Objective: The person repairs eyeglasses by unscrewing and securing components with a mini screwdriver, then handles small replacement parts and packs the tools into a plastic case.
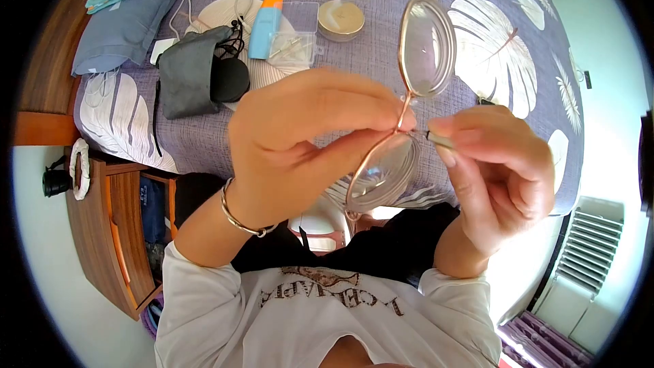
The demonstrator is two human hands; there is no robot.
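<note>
Beyond the glasses (427, 44), an open clear box (312, 54) apparently holds small pale pieces (290, 48).

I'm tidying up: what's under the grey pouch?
Patterned bedspread borders the grey pouch, with a white item at its upper left; whatever lies directly beneath is covered.

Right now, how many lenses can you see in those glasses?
2: the upper lens and the lower lens, on either side of where the left hand pinches the glasses. Neither looks fully hidden.
</note>
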